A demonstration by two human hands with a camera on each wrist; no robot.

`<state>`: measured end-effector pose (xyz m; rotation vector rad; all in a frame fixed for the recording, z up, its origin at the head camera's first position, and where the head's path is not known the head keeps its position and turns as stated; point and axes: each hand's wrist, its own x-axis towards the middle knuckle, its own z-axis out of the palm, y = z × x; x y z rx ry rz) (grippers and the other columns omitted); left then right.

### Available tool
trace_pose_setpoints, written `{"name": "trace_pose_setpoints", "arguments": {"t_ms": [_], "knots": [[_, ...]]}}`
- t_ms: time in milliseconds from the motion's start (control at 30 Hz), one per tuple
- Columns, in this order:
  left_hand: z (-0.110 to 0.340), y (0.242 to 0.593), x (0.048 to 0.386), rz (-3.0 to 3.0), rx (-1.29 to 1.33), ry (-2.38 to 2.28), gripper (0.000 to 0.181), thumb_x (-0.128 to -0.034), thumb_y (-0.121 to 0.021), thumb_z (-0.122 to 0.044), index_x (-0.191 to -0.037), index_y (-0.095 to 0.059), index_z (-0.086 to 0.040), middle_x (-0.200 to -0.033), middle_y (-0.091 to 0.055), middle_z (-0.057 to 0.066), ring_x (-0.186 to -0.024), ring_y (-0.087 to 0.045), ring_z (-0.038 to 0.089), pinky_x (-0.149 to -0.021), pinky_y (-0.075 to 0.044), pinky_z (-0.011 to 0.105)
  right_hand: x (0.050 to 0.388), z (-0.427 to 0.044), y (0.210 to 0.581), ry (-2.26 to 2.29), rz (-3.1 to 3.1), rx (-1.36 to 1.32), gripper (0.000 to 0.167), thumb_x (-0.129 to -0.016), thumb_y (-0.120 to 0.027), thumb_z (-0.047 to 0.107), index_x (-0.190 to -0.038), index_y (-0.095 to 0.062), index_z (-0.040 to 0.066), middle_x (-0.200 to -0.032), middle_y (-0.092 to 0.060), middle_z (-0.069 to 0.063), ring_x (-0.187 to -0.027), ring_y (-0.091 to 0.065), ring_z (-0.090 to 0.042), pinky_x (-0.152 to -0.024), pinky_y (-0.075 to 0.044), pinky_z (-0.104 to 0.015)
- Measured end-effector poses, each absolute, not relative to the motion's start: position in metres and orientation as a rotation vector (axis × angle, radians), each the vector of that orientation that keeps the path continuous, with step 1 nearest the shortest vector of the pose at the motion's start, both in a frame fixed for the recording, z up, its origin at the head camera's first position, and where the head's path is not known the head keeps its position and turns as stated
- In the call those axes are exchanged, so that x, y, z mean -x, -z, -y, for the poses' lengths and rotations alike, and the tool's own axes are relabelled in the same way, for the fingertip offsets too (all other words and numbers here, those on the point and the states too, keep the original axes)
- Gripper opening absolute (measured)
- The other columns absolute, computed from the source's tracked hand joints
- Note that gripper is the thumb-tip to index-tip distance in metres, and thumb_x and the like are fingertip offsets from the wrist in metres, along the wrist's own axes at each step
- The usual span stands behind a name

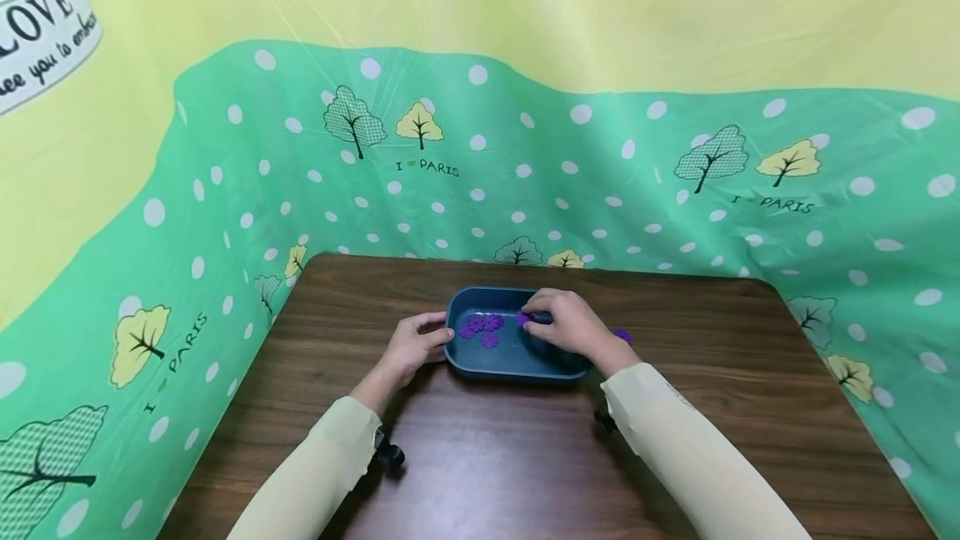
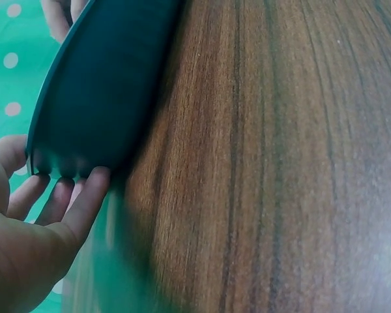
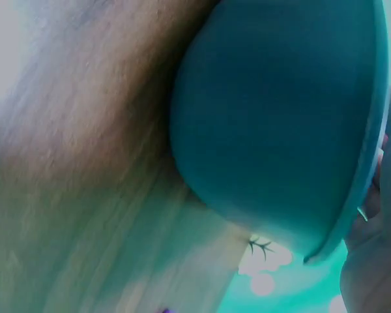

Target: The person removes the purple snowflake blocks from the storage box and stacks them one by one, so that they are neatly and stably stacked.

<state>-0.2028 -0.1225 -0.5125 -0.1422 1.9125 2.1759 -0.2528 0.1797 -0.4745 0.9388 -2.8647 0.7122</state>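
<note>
At the tray's (image 1: pixel 516 363) left end, the left hand (image 1: pixel 408 346) grips it, thumb at the rim, bent fingers against the outer wall; steady, light pressure should suit. Purple pieces (image 1: pixel 482 324) lie inside, left of centre. Over the tray's right half, the right hand (image 1: pixel 567 323), nearly closed, seems to pinch a held piece (image 1: pixel 522 318) at its fingertips; a low, gentle pinch seems best. A spare piece (image 1: pixel 622 335) lies right of the tray.

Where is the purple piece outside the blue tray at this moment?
In the head view, the purple piece lies on the table, right of the tray, near the right hand.
</note>
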Motion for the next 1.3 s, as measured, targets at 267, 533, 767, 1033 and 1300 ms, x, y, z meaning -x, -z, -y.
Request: {"name": "trace_pose_setpoints", "arguments": {"t_ms": [267, 533, 767, 1033, 1300], "knots": [[0.122, 0.514, 0.202, -1.896, 0.149, -2.181, 0.048, -0.0954, -0.068, 0.001, -0.141, -0.056, 0.006, -0.131, -0.062, 0.033, -0.110, -0.069, 0.041, -0.090, -0.062, 0.045, 0.245, -0.200, 0.465, -0.754, 2.824, -0.893, 0.028, -0.091, -0.080, 0.025, -0.116, -0.079, 0.011, -0.113, -0.072, -0.001, -0.106, -0.068, -0.021, -0.092, -0.061, -0.043], [0.122, 0.513, 0.201, -1.936, 0.166, -2.170, 0.044, -0.0949, -0.069, 0.000, -0.138, -0.061, 0.004, -0.128, -0.064, 0.031, -0.103, -0.072, 0.036, -0.085, -0.064, 0.043, 0.241, -0.224, 0.455, -0.840, 2.773, -0.838, 0.027, -0.090, -0.080, 0.022, -0.114, -0.079, 0.010, -0.112, -0.072, -0.002, -0.102, -0.068, -0.023, -0.081, -0.062, -0.041], [0.122, 0.509, 0.200, -1.970, 0.183, -2.145, 0.044, -0.0945, -0.070, -0.001, -0.137, -0.061, 0.004, -0.126, -0.065, 0.031, -0.099, -0.073, 0.036, -0.080, -0.065, 0.040, 0.242, -0.248, 0.455, -0.851, 2.743, -0.808, 0.026, -0.091, -0.080, 0.020, -0.114, -0.079, 0.010, -0.111, -0.072, -0.004, -0.100, -0.069, -0.026, -0.079, -0.063, -0.044], [0.122, 0.506, 0.200, -2.043, 0.199, -2.132, 0.039, -0.0943, -0.069, -0.004, -0.132, -0.065, 0.005, -0.116, -0.070, 0.026, -0.088, -0.075, 0.031, -0.073, -0.066, 0.039, 0.241, -0.278, 0.459, -0.821, 2.711, -0.736, 0.023, -0.088, -0.081, 0.015, -0.110, -0.079, 0.006, -0.108, -0.074, -0.006, -0.100, -0.070, -0.027, -0.083, -0.062, -0.048], [0.119, 0.507, 0.199, -2.040, 0.242, -2.152, 0.036, -0.0940, -0.070, -0.005, -0.128, -0.066, 0.006, -0.113, -0.070, 0.022, -0.084, -0.074, 0.025, -0.072, -0.066, 0.038, 0.238, -0.307, 0.476, -0.764, 2.725, -0.703, 0.023, -0.087, -0.081, 0.011, -0.109, -0.078, 0.005, -0.107, -0.075, -0.010, -0.098, -0.071, -0.029, -0.083, -0.061, -0.050]]}}
